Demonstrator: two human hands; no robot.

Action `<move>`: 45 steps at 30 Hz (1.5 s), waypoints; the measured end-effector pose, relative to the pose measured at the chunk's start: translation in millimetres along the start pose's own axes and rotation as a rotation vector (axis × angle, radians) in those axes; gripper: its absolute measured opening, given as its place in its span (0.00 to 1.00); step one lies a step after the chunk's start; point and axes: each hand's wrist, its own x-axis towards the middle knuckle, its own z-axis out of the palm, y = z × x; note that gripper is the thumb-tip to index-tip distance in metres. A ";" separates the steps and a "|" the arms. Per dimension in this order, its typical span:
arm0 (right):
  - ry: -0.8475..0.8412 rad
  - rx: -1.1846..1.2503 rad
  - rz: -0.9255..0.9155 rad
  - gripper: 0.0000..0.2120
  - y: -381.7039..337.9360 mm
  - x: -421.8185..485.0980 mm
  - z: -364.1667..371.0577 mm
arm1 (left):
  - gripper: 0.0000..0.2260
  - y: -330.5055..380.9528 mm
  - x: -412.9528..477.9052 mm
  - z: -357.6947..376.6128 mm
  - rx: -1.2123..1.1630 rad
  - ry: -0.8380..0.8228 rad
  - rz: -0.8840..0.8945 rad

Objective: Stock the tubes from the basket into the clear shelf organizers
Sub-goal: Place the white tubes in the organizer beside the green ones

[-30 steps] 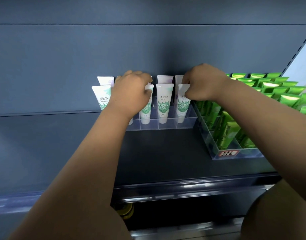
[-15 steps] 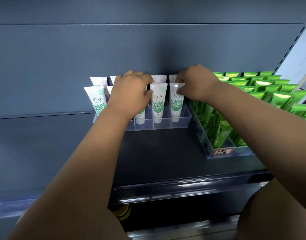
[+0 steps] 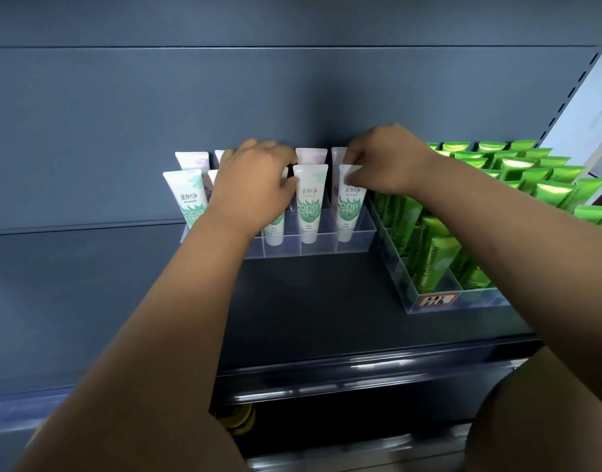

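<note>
— Where's the basket they're stocking from?

— Not in sight from here. Nearest is the dark shelf, its front part bare. Off to the right on it sits a clear plastic organizer packed with bright green tubes. It looks full as far as I can see, so I'd judge that one finished.

— And the one they're working on?

— Farther in is the clear compartmented plastic organizer, pushed to the back of the shelf. Its front row holds white squeeze tubes with green leaf prints, standing cap-down, one to a slot. The right hand has its grip pinching the top edge of the rightmost white tube, which is already seated in the far-right front slot.

— The other hand?

— The left hand lies over the tubes left of the middle, fingers curled toward the far row. I can't tell whether its grip has hold of one, because the hand hides it.

— Anything behind?

— A back row of white tubes with purple prints, just their tops showing.

— So nearly done?

— For this organizer, I'd say so. Every slot I can see has a tube, and this looks like straightening rather than loading. What's left in the basket, I can't say.
</note>
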 end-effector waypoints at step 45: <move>0.235 -0.039 -0.108 0.26 -38.0 -46.0 -18.1 | 0.25 23.5 -12.1 -30.0 0.168 0.132 -0.147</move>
